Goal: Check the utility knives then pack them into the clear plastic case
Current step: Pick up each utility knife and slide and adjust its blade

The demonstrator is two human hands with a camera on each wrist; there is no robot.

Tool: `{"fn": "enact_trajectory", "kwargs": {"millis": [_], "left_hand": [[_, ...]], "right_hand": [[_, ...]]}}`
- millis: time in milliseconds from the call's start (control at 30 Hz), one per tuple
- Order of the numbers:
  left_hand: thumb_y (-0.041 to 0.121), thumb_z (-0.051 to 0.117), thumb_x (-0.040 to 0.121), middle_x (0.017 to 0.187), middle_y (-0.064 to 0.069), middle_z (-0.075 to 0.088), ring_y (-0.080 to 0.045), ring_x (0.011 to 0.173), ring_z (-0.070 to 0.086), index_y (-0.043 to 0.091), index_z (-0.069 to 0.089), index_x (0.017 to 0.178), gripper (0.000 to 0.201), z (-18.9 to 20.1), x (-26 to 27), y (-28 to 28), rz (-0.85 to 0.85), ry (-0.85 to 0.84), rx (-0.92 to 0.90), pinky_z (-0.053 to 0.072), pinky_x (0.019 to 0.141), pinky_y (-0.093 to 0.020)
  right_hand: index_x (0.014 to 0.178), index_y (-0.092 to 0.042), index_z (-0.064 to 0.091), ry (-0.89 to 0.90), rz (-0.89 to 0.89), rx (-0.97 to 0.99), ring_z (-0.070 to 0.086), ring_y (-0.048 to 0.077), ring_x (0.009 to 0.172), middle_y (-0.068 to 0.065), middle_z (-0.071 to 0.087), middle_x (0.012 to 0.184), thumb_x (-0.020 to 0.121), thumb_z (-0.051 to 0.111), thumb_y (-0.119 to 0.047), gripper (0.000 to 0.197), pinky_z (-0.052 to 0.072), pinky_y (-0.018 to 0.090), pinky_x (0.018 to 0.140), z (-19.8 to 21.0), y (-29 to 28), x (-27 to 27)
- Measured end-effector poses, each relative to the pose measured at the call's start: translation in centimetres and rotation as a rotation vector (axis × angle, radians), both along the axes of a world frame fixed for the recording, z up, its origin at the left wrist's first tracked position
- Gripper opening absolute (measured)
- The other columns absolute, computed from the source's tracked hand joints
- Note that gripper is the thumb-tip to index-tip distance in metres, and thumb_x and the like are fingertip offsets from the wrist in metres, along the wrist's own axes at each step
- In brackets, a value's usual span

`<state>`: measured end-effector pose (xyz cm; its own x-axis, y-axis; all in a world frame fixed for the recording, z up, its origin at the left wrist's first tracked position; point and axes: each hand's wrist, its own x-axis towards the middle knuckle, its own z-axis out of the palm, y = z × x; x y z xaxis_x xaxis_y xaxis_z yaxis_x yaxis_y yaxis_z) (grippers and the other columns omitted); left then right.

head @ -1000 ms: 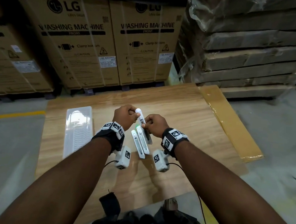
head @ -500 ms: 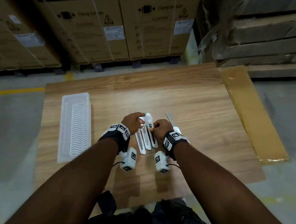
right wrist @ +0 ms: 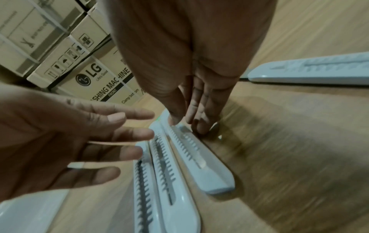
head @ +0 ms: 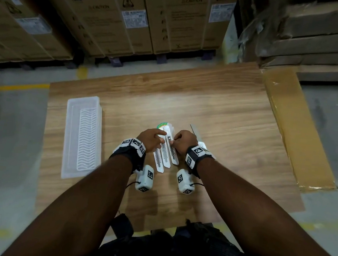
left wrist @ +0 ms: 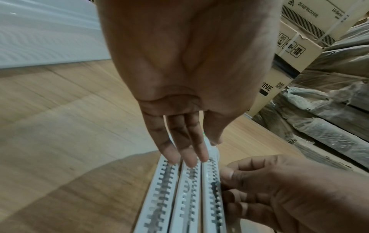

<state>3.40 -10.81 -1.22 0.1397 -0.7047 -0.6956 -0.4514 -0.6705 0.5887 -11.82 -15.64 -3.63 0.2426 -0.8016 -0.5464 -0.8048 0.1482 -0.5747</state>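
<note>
Three white utility knives (head: 166, 155) are lying side by side on the table (head: 226, 123), right hand (head: 185, 142) pinching the outermost, left hand (head: 150, 139) hovering open-fingered, clear plastic case (head: 82, 136) waiting well left; a knocked slider risks exposing a blade.

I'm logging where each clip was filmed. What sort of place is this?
Most likely a warehouse: stacked washing machine cartons, wrapped pallets, and a concrete floor with yellow lines.

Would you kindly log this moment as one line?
left hand: open, touching knives | right hand: fingers on rightmost knife | case: empty | fourth knife: apart
</note>
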Motion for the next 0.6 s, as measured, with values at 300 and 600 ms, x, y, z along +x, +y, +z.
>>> {"fn": "enact_trajectory", "kwargs": {"millis": [300, 600], "left_hand": [[0.015, 0.060, 0.091, 0.084, -0.004, 0.070, -0.009, 0.062, 0.064, 0.016, 0.066, 0.114, 0.023, -0.2, -2.5, 0.3, 0.063, 0.003, -0.059, 0.047, 0.056, -0.021], [-0.004, 0.039, 0.086, 0.093, -0.016, 0.072, -0.024, 0.073, 0.067, 0.011, 0.064, 0.099, 0.033, -1.8, -5.7, 1.9, 0.175, 0.111, -0.116, 0.050, 0.056, -0.022]], "right_hand": [[0.089, -0.010, 0.072, -0.036, -0.228, -0.072, 0.066, 0.023, 0.096, 0.009, 0.073, 0.101, 0.084, 0.065, -0.008, 0.009, 0.047, 0.017, 0.074, 1.5, -2.5, -7.1], [0.106, -0.009, 0.063, 0.196, -0.035, -0.047, 0.060, 0.030, 0.106, 0.012, 0.066, 0.110, 0.078, 0.076, -0.029, 0.037, 0.043, 0.028, 0.077, -1.0, 0.5, -10.5]]}}
